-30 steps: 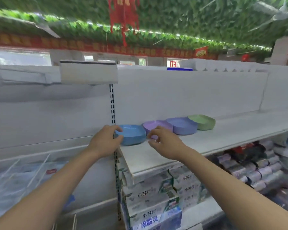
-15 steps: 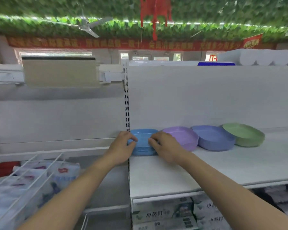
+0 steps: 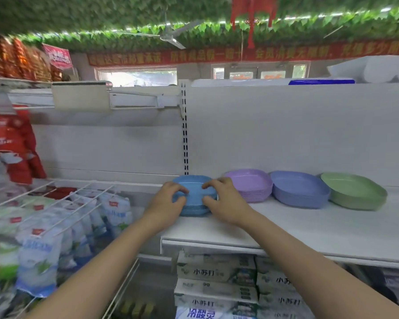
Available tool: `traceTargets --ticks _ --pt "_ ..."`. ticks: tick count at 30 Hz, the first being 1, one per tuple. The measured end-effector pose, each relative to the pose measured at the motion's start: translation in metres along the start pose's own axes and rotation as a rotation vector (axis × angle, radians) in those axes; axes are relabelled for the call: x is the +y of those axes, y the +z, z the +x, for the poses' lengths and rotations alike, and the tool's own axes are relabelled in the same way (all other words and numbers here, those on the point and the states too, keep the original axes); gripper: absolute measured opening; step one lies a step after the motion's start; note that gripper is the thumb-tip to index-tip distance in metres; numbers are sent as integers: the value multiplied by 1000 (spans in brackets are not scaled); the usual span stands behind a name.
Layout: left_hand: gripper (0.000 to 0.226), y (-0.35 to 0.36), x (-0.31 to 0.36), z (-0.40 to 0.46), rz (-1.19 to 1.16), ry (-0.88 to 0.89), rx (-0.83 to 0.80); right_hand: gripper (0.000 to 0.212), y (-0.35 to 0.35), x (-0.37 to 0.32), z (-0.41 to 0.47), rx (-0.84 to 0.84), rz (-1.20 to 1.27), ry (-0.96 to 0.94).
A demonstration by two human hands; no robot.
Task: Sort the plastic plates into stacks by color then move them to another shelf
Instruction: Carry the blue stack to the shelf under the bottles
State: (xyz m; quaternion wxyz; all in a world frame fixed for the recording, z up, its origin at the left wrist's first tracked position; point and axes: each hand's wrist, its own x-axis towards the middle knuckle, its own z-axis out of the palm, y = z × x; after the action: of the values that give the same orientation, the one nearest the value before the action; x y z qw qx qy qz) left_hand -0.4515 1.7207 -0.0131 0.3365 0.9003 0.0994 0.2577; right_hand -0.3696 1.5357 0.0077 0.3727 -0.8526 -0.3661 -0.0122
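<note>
Several stacks of plastic plates stand in a row on the white shelf (image 3: 286, 229). The light blue stack (image 3: 195, 192) is at the shelf's left end. My left hand (image 3: 168, 201) grips its left side, fingers curled over the rim. My right hand (image 3: 221, 199) grips its right side the same way. To the right stand a purple stack (image 3: 249, 184), a periwinkle blue stack (image 3: 300, 189) and a green stack (image 3: 352, 192), each leaning slightly on its neighbour.
A slotted upright (image 3: 185, 134) rises behind the blue stack. Left of the shelf, a white wire rack (image 3: 62, 203) holds plastic bags. A red package (image 3: 14, 143) hangs at far left. Boxes (image 3: 217, 279) fill the level under the shelf.
The view has swung left and closer. Both hands have closed in from the sides of the light blue stack and now grip it with fingers over the rim.
</note>
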Motion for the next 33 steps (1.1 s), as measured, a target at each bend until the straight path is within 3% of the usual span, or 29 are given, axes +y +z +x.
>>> traceTargets --ticks 5,9,13,20,24,33 --pt "12 -18 14 -43 6 11 103 34 -4 -11 -22 -27 159 -16" --pt "15 -41 24 -72 49 -10 197 23 -3 -29 -39 -148 493 33" --pt "18 -76 20 -114 122 -61 279 31 18 -62 -48 -258 641 10" --pt "24 -167 0 -219 288 -248 438 31 102 -163 -65 -437 554 -269" --pt "26 -228 -12 -297 408 -366 543 30 166 -238 -90 -628 475 -462" --pt "25 -359 -50 -498 525 -717 865 24 295 -428 -194 -953 535 -732"
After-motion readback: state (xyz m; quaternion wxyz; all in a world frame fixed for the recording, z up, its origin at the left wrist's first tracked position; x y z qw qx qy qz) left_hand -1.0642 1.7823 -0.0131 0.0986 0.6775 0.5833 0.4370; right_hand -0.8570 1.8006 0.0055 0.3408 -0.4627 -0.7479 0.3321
